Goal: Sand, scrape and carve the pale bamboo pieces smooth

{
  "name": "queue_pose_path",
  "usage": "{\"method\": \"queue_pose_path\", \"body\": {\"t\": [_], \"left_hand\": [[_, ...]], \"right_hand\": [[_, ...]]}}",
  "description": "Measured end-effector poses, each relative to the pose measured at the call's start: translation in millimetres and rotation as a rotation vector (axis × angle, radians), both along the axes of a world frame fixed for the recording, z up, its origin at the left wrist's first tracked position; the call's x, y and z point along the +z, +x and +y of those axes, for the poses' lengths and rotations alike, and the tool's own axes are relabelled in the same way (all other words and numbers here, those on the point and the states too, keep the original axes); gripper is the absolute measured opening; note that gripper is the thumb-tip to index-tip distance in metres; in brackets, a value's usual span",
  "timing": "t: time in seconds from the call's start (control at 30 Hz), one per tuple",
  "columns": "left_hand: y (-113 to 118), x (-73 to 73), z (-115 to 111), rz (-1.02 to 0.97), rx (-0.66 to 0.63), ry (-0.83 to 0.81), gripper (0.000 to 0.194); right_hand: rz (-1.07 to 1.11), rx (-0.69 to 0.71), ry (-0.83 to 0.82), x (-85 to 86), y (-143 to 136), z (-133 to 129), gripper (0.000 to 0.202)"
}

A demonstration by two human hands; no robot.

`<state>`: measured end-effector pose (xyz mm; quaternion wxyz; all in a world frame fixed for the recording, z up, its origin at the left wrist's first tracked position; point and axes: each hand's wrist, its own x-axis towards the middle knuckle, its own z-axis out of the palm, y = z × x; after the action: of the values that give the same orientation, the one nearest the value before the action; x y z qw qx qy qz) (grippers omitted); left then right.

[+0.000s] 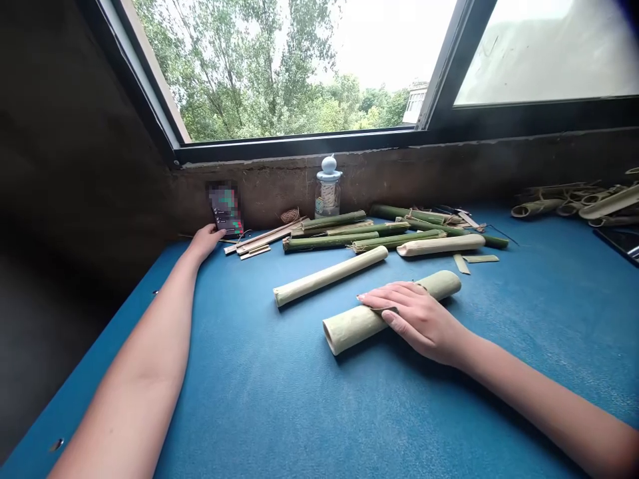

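My left hand (206, 241) reaches to the back left of the table, its fingers closed at the lower left edge of a phone (225, 211) that leans upright against the wall. Part of the phone's screen is blurred out. My right hand (414, 316) is draped over a thick, pale, peeled bamboo tube (349, 329), fingers bent across its top and the thumb on the near side. A thin dark sheet (384, 310), perhaps sandpaper, shows between that hand and the tube. Just behind lies a slimmer pale bamboo stick (329, 277), touched by neither hand.
Several green bamboo pieces (344, 241) lie along the wall, with thin strips (254, 251) and another pale piece (442, 245) beside them. A lidded jar (328, 189) stands behind. More cut bamboo (559, 201) is heaped at the far right of the blue table (279, 406).
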<state>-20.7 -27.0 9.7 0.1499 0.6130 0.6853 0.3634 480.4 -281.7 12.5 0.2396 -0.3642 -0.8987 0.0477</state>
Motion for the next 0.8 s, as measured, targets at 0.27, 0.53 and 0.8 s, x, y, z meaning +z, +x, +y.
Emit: {"method": "queue_pose_path", "body": {"t": [0.27, 0.53, 0.8], "left_hand": [[-0.5, -0.8, 0.3, 0.032, 0.006, -0.005, 0.046], [-2.0, -1.3, 2.3, -0.002, 0.005, 0.009, 0.043], [-4.9, -2.3, 5.6, -0.052, -0.003, 0.025, 0.039]], "right_hand": [[0.032, -0.328, -0.022, -4.3, 37.2, 26.8, 0.050], [0.012, -0.133, -0.014, -3.9, 22.7, 18.6, 0.043], [0.027, -0.169, -0.001, -6.1, 19.8, 14.9, 0.043]]}}
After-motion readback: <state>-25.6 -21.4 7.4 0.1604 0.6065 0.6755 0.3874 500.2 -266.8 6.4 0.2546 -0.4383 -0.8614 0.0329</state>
